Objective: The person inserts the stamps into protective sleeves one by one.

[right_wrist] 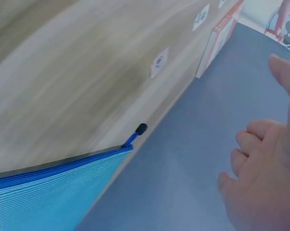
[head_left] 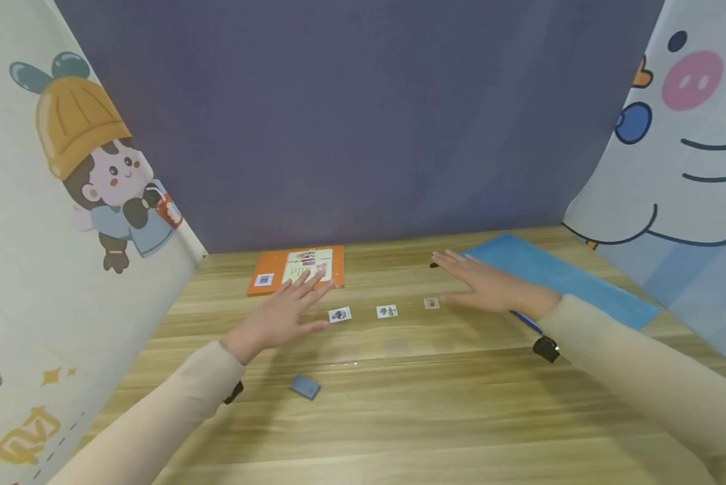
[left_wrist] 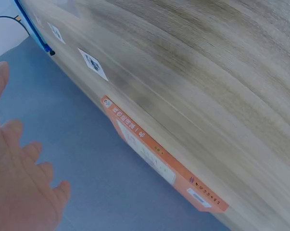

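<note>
Three small picture cards lie in a row on the wooden table: a left card point(head_left: 340, 314), a middle card point(head_left: 386, 311) and a smaller-looking right card point(head_left: 432, 304). My left hand point(head_left: 284, 310), fingers spread and holding nothing, is beside the left card and overlaps the orange box point(head_left: 333, 259) in the head view. Palm down and fingers extended, my right hand point(head_left: 487, 283) is just right of the right card, with nothing in its grasp. Both wrist views show the left palm point(left_wrist: 19, 192) and the right palm point(right_wrist: 260, 192) bare.
A blue zip pouch point(head_left: 533, 269) lies at the back right, its dark zipper pull point(right_wrist: 141, 129) toward the cards. Nearer the front left sits a small grey-blue rectangular block point(head_left: 305, 386). A dark curtain point(head_left: 363, 121) hangs behind the table, with printed cloth walls on both sides.
</note>
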`<state>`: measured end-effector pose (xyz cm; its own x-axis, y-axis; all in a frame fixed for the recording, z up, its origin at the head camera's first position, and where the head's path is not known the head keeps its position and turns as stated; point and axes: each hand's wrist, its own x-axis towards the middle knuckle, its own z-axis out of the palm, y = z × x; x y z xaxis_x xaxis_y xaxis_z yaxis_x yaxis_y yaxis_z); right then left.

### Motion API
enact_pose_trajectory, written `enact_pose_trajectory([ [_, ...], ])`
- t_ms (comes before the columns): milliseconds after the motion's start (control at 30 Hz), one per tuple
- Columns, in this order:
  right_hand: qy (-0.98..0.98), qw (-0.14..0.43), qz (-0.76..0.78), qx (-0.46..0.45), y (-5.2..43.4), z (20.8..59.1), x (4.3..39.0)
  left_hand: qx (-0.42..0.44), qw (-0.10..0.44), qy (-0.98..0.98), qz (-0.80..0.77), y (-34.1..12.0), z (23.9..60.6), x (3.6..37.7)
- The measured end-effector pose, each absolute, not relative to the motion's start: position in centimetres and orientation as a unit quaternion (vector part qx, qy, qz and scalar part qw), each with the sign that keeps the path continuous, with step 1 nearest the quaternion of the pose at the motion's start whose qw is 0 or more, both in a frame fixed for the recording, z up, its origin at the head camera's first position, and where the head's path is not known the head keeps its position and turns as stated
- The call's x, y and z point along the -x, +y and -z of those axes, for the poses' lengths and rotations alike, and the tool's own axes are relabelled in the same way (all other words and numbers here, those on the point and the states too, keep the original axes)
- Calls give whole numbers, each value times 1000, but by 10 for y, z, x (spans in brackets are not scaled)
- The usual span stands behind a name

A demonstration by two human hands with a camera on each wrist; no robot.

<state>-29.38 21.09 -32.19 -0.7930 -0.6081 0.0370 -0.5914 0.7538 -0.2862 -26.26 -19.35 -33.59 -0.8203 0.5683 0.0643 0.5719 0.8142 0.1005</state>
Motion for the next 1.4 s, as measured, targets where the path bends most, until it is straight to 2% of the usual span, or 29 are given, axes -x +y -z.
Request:
enact_pose_trajectory([
  [300,921,45,194,336,193,315,302,269,-12,-952,144,-192,337,260],
  [867,900,-10,278,336,146,324,316,141,-77,-908,386,-169,355,252],
  [1200,872,52,381,303,116,336,328,85,-93,-892,434,-162,369,246],
  [1400,863,65,425,264,95,343,333,43,-105,-895,430,-152,372,242],
])
